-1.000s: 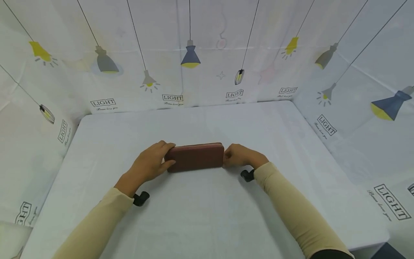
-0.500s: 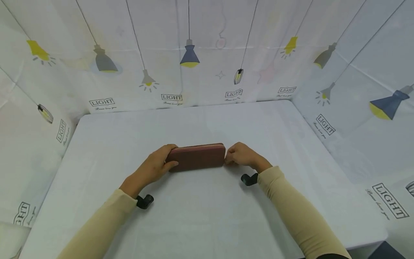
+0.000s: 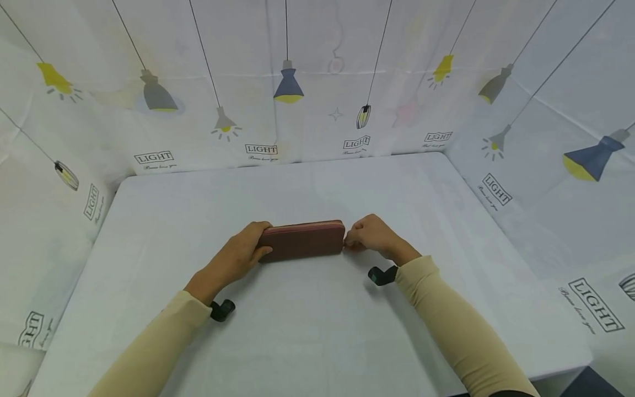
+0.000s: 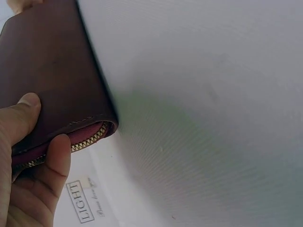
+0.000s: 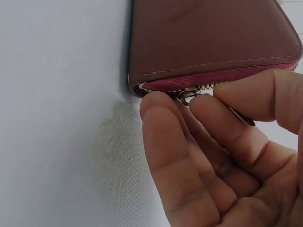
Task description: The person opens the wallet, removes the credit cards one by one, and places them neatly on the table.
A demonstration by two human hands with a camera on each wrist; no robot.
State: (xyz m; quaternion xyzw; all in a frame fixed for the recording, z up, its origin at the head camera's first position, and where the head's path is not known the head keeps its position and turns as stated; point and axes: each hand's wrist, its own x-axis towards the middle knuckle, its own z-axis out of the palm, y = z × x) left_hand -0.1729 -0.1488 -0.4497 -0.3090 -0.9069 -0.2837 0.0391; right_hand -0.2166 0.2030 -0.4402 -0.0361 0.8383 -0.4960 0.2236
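A brown zip-around wallet (image 3: pixel 302 242) stands on its long edge in the middle of the table, zipper edge up in the head view. My left hand (image 3: pixel 232 256) grips its left end; the left wrist view has the thumb on the brown face and a finger against the gold zipper teeth (image 4: pixel 89 143). At the right end, my right hand (image 3: pixel 373 236) pinches the metal zipper pull (image 5: pixel 244 116) between thumb and index finger. The slider (image 5: pixel 187 93) sits near the wallet's lower corner, beside the pink zipper tape (image 5: pixel 203 79). The zipper teeth look closed there.
A white cloth covers the table (image 3: pixel 278 342). White curtains (image 3: pixel 317 33) printed with hanging lamps and LIGHT labels stand behind it and at both sides. Each wrist carries a small black camera (image 3: pixel 222 310).
My left hand has shifted slightly right and toward me on the wallet's end. The right hand has risen slightly at the right end. The wallet has barely moved; the head view has drifted a little.
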